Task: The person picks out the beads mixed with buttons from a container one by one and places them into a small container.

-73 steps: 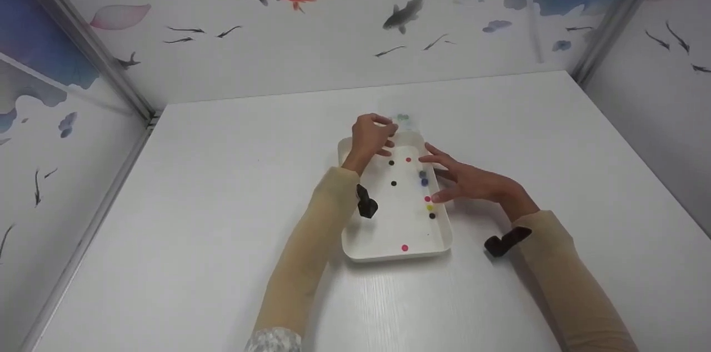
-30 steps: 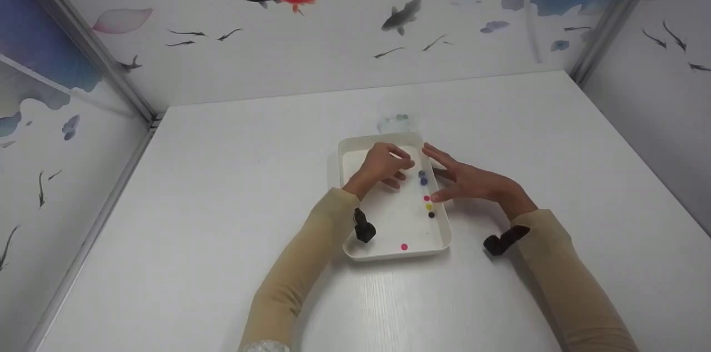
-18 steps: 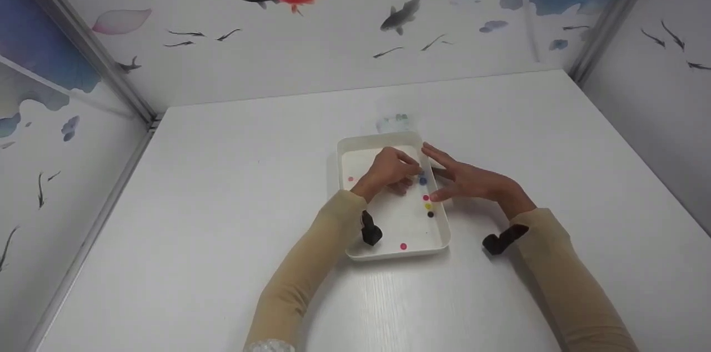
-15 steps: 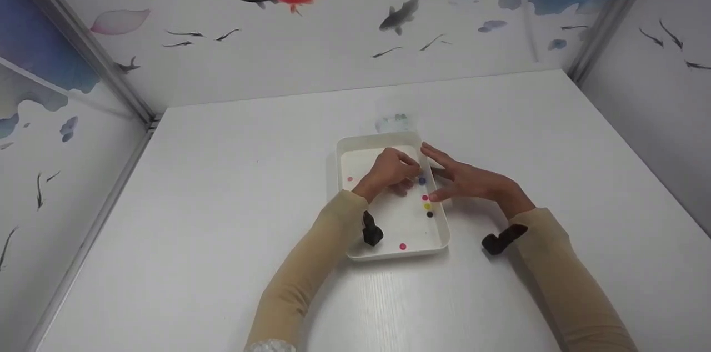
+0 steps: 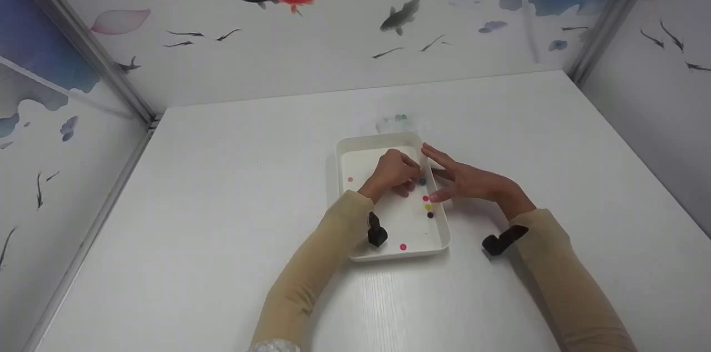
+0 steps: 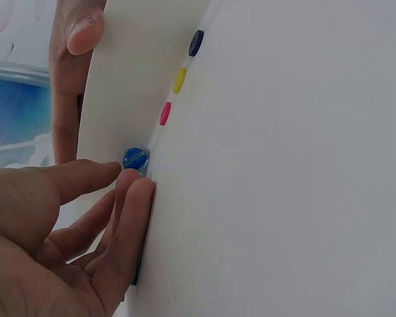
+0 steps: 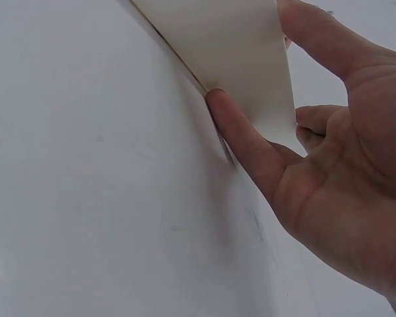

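A white rectangular tray (image 5: 397, 255) lies on the table. My left hand (image 5: 395, 171) reaches into it at the right wall, thumb and fingertips closed together at a blue glass marble (image 6: 136, 158). A second bluish patch shows just under that marble, mostly behind the fingertips. My right hand (image 5: 475, 181) holds the tray's right side, thumb over the rim and fingers along the outside. Down the same wall lie a pink button (image 6: 165, 113), a yellow button (image 6: 179, 80) and a black button (image 6: 196, 43).
Another pink button (image 5: 403, 247) lies near the tray's front wall, and a paler pink one (image 5: 350, 179) by its left wall. Behind the tray is a see-through container (image 5: 395, 123) with greenish pieces. Printed wall panels (image 5: 333, 41) enclose the white table.
My left hand has come from the see-through container back into the tray, then right to the marbles. Its fingers now cover the farther marble. The right hand stays put.
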Motion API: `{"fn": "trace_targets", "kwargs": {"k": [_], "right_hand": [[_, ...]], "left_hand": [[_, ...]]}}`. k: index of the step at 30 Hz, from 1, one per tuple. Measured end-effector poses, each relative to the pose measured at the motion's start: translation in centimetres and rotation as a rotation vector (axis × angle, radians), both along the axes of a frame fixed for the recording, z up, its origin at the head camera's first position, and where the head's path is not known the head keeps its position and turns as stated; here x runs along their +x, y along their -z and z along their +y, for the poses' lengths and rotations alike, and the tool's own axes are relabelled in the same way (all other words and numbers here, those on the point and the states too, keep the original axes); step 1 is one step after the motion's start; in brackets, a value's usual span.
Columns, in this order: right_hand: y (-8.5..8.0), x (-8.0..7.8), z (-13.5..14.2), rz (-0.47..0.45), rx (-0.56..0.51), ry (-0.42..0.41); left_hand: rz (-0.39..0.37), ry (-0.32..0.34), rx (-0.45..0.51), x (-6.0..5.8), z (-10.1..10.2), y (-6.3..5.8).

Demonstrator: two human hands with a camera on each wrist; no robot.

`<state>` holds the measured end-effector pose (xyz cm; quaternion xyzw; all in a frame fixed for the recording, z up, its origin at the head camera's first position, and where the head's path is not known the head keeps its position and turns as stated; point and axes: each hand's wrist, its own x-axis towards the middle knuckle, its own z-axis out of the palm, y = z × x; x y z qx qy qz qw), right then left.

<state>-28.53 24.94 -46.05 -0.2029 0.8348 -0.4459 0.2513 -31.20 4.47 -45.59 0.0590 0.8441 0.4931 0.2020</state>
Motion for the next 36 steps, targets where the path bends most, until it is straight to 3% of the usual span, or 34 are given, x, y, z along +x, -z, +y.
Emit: {"fn": "trace_targets", "kwargs": {"k": [6,20,36], "right_hand": [[0.07,0.01,0.04,-0.012,-0.011,0.007],[-0.04,0.01,-0.04,-0.007,-0.011,-0.003],[0.21,-0.10,-0.02,-0.018,0.008,0.013]], "left_hand": [[0.033,0.002,-0.027,0.00,0.23,-0.02],[0.027,-0.009,-0.046,-0.07,0.23,0.05],[0.023,-0.022,-0.047,0.08,-0.42,-0.79]]}}
